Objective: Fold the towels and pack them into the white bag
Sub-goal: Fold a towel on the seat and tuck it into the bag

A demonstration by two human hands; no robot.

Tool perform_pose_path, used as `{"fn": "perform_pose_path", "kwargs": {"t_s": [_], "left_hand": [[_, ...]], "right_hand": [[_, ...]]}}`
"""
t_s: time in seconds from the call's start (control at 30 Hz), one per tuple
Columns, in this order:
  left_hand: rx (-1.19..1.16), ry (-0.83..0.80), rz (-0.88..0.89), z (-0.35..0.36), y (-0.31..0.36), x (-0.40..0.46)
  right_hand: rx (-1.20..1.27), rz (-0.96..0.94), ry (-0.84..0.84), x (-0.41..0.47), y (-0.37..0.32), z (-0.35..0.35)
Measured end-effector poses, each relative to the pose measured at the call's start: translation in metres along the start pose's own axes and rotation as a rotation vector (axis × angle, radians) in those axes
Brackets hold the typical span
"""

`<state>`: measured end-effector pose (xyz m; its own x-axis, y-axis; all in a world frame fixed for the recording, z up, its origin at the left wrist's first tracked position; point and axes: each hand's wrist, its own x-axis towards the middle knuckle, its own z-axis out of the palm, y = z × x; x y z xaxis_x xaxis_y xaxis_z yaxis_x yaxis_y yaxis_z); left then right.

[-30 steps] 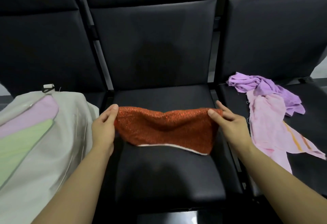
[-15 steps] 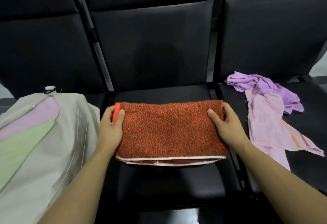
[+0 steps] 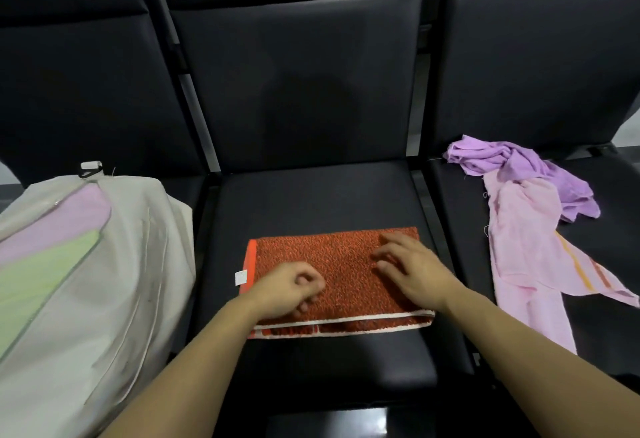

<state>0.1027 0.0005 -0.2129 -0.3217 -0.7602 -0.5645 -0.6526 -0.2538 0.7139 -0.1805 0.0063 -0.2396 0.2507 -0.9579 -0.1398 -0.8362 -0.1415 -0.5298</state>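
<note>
Black seat (image 3: 311, 202), folded orange towel (image 3: 346, 264), blank white tag (image 3: 241, 277), left hand (image 3: 287, 290) loosely curled, right hand (image 3: 412, 269) flat on towel

Nubby terry orange towel (image 3: 346, 264); smooth matt leatherette seat (image 3: 311, 195).
</note>
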Motion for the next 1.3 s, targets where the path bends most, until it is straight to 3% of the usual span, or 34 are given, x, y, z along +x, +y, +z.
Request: {"fn": "perform_pose_path", "kwargs": {"t_s": [0.1,0.3,0.43,0.53,0.6,0.7,0.8,0.87,0.97,1.07,1.2,1.3], "left_hand": [[0.135,-0.123,-0.028,0.015,-0.002,0.007],[0.550,0.104,-0.008,0.014,-0.002,0.017],[0.658,0.120,-0.007,0.014,-0.002,0.020],[0.568,0.053,0.020,0.018,-0.007,0.020],[0.500,0.068,0.041,0.019,-0.007,0.019],[0.340,0.257,0.009,0.018,-0.005,0.020],[0.133,0.512,-0.158,0.017,-0.005,0.025],[0.037,0.534,-0.300,0.020,-0.007,0.030],[0.006,0.499,-0.366,0.025,-0.013,0.040],[-0.050,0.435,-0.331,0.027,-0.017,0.046],[-0.342,0.400,-0.237,0.025,-0.013,0.041],[-0.557,0.434,-0.131,0.018,-0.004,0.034]], "right_hand": [[-0.109,0.013,-0.209,-0.004,-0.005,0.009],[-0.331,0.140,-0.306,-0.009,-0.035,0.005],[-0.201,0.123,-0.423,-0.018,-0.049,0.010],[-0.059,0.100,-0.479,-0.021,-0.055,0.008],[0.024,0.112,-0.431,-0.020,-0.054,0.005],[0.192,0.254,-0.197,-0.011,-0.043,0.001],[0.452,0.514,0.045,-0.001,-0.031,0.002],[0.650,0.665,0.105,0.004,-0.030,0.005],[0.765,0.747,0.079,0.006,-0.033,0.011],[0.767,0.702,0.013,0.004,-0.033,0.018],[0.770,0.668,-0.032,0.006,-0.034,0.017],[0.852,0.629,0.032,0.007,-0.035,0.008]]}}
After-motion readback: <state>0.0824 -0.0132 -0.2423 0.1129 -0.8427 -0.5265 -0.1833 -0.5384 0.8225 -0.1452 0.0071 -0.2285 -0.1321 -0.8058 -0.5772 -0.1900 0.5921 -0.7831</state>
